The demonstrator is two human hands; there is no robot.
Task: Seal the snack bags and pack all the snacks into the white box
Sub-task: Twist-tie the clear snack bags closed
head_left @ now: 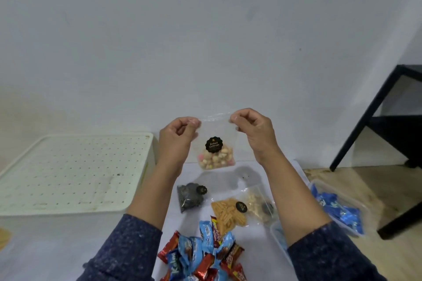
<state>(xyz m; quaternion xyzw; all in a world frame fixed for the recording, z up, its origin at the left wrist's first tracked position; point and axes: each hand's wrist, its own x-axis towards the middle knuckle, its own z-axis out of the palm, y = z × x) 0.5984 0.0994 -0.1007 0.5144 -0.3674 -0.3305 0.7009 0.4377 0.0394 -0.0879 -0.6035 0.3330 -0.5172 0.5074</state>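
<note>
A clear snack bag (215, 141) with small round biscuits and a black round label hangs upright in the air above the table. My left hand (177, 138) pinches its top left corner and my right hand (253, 130) pinches its top right corner. Below it on the white table (228, 175) lie a bag of dark snacks (190, 196), a bag of orange sticks (228, 212) and a bag of pale nuts (258, 205). A heap of blue and red wrapped snacks (201, 255) sits at the front. The white box (68, 173) stands to the left.
A clear plastic container (340, 207) with blue wrapped snacks sits at the table's right edge, and another clear container (279, 237) shows beside my right forearm. A black shelf frame (379, 121) stands on the wooden floor at the right. A white wall is behind.
</note>
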